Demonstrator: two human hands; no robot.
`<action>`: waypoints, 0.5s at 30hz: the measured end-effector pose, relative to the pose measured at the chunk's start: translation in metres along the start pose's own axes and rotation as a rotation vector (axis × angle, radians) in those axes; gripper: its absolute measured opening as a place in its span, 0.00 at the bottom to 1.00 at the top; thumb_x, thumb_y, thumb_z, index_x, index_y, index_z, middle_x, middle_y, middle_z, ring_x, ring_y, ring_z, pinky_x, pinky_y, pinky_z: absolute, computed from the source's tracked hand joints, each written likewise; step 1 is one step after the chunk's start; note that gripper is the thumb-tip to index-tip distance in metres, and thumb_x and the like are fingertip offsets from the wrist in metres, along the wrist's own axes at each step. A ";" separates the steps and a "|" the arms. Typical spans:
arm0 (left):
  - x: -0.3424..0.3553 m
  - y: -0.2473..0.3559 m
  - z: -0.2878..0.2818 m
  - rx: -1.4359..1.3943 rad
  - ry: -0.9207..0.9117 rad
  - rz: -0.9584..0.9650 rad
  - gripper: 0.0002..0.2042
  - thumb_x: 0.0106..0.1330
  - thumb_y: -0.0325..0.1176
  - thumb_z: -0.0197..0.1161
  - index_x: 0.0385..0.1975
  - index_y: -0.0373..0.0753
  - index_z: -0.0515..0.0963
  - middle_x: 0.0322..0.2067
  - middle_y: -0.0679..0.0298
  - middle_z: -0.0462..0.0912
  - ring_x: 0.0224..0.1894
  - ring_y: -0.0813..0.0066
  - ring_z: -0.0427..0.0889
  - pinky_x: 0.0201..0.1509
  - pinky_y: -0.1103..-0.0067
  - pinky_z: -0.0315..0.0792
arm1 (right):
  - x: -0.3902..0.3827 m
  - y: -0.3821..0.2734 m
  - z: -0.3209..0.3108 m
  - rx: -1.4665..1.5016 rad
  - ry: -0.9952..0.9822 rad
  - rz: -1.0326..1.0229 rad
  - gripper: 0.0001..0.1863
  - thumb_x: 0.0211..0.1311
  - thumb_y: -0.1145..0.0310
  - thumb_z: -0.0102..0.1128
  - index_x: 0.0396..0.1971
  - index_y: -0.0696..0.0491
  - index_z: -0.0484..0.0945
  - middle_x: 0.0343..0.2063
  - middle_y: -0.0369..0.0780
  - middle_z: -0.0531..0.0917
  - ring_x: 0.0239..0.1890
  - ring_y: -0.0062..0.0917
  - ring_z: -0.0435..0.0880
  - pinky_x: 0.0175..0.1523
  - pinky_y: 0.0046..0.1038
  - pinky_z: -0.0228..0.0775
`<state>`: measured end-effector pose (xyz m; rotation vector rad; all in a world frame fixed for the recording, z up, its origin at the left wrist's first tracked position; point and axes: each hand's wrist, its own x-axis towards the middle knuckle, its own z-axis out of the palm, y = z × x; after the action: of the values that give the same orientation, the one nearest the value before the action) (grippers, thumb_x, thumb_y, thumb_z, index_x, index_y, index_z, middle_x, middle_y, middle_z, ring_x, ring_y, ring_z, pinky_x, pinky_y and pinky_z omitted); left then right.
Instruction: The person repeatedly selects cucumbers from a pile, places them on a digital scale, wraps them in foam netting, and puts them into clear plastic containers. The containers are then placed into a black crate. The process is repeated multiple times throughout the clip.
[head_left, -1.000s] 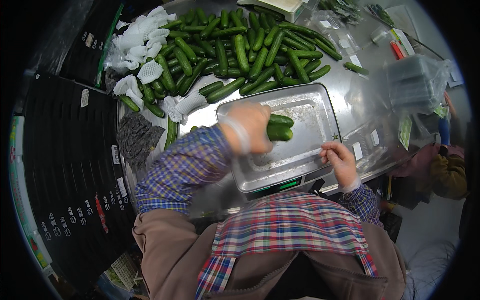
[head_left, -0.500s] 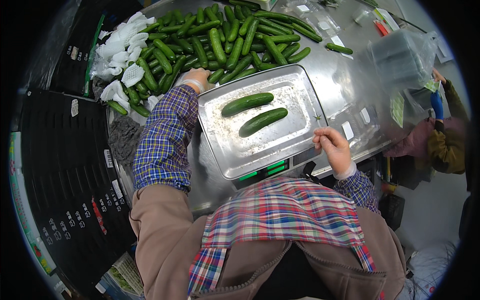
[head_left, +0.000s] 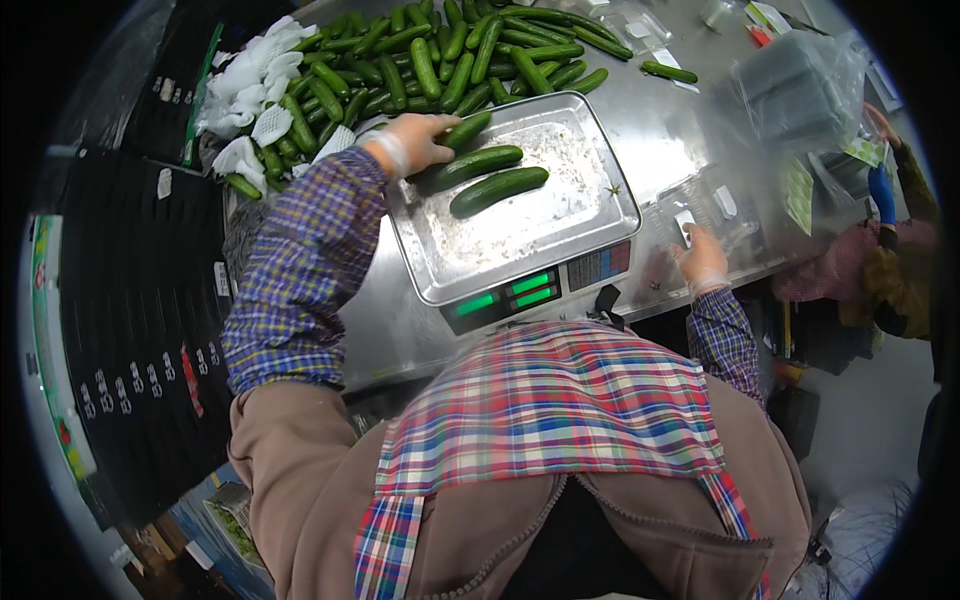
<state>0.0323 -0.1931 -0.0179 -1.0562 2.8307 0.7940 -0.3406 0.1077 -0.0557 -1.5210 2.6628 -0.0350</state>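
Note:
My left hand (head_left: pixel 415 142), in a clear glove, is closed around a cucumber (head_left: pixel 470 130) at the upper left corner of a metal weighing pan (head_left: pixel 520 252). Two more green cucumbers lie side by side in the pan, the nearer cucumber (head_left: pixel 500 191) and, just beyond it, another cucumber (head_left: pixel 478 166). A small green scrap (head_left: pixel 613 189) sits by the pan's right rim. To the right of the scale, my right hand (head_left: pixel 703 262) has its fingers curled at the near edge of a clear plastic tray (head_left: pixel 708 198) with a white label; its fingertips are partly hidden.
A large cucumber pile (head_left: pixel 440 70) covers the far table, with white foam netting (head_left: pixel 250 85) at its left. One loose cucumber (head_left: pixel 669 72) lies far right. Bagged trays (head_left: pixel 800 95) stand near another person's blue-gloved hand (head_left: pixel 880 190). Black crates (head_left: pixel 140 310) flank the left side.
My left hand has come from the cucumber pile to the pan's corner with a cucumber. My right hand has moved from beside the pan to the clear plastic tray.

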 end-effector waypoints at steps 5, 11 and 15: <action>-0.018 0.006 0.005 -0.144 0.220 -0.160 0.22 0.63 0.46 0.60 0.54 0.42 0.73 0.49 0.55 0.78 0.50 0.63 0.78 0.57 0.74 0.70 | 0.010 0.013 0.008 0.017 -0.246 0.076 0.16 0.56 0.56 0.60 0.41 0.49 0.77 0.38 0.44 0.82 0.44 0.39 0.80 0.49 0.37 0.71; -0.083 0.034 -0.019 -0.406 0.689 -0.076 0.14 0.65 0.36 0.61 0.46 0.37 0.79 0.42 0.62 0.83 0.44 0.75 0.80 0.50 0.82 0.72 | 0.020 0.016 0.010 -0.055 -0.220 -0.065 0.13 0.58 0.58 0.56 0.37 0.49 0.80 0.37 0.45 0.82 0.42 0.41 0.80 0.47 0.38 0.72; -0.117 0.067 0.000 -0.666 0.748 -0.046 0.12 0.66 0.33 0.59 0.45 0.33 0.79 0.40 0.62 0.83 0.44 0.78 0.80 0.50 0.85 0.71 | 0.027 0.018 0.014 -0.117 -0.187 -0.146 0.12 0.59 0.59 0.52 0.36 0.48 0.81 0.37 0.45 0.83 0.41 0.41 0.81 0.47 0.37 0.72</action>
<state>0.0809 -0.0790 0.0342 -1.8123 3.1307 1.7244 -0.3689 0.0937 -0.0726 -1.6597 2.4445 0.2464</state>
